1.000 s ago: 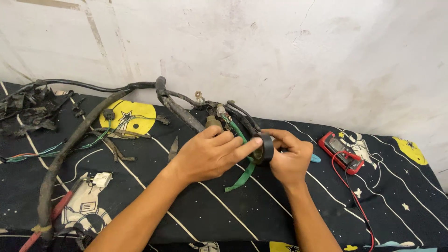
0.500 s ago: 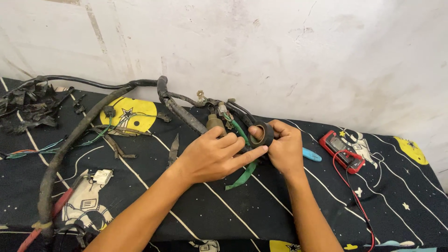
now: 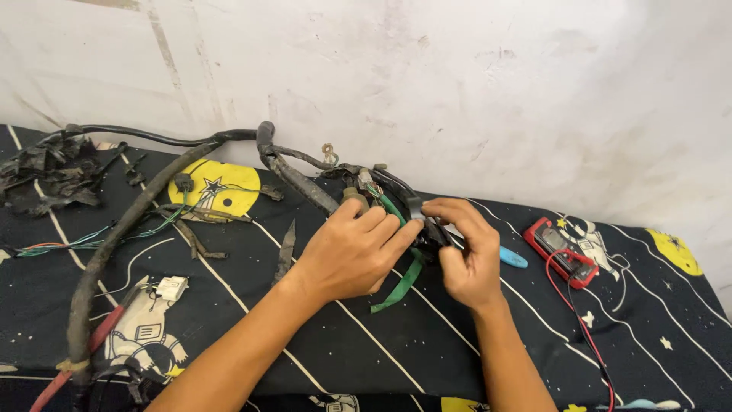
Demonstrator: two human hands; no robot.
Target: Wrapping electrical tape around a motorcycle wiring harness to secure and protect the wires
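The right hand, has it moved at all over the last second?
Yes. The right hand has shifted left, away from the red meter lying on the dark cloth, and now sits closer to the left hand.

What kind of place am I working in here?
Probably a makeshift home electrical repair bench: a wiring harness sprawls over a space-print cloth against a scuffed white wall, with a red multimeter at the right.

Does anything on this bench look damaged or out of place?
Yes. The wiring harness held by the left hand and right hand looks worn: its black wrap is off in places, and loose coloured wires splay out at left. A heap of torn black tape scraps lies at the far left, and a green strip dangles.
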